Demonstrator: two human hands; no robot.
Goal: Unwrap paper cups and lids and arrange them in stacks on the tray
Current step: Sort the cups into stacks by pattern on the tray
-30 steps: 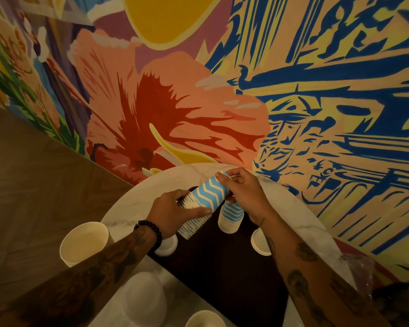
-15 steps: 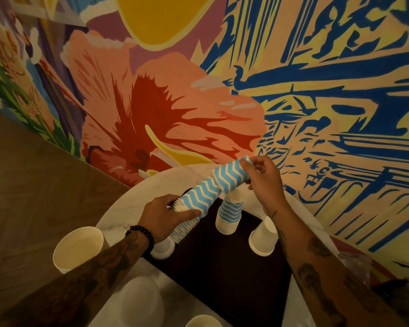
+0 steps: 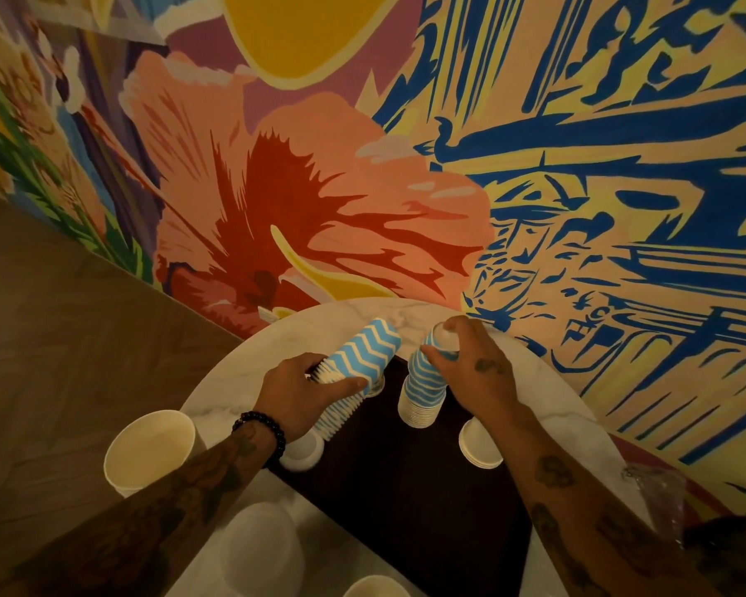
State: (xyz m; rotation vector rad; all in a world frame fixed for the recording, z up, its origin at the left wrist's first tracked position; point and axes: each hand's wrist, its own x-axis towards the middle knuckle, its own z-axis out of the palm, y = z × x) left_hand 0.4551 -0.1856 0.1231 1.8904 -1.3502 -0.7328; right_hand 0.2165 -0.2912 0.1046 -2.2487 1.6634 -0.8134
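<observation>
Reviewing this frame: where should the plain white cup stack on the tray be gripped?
Probably best to grip the white cup stack round its narrower upper wall, from above: it stands inverted on the dark tray, rims flaring at the base.

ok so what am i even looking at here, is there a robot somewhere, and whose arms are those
No robot here: these are a person's two bare arms. Every picture comes from one camera worn on their head, looking forward and down. The left hand grips a tilted stack of blue zigzag cups. The right hand holds the top of a second blue stack, standing upside down on the dark tray. The tray lies on a round marble table. A short stack of white cups stands by the tray's right edge.
</observation>
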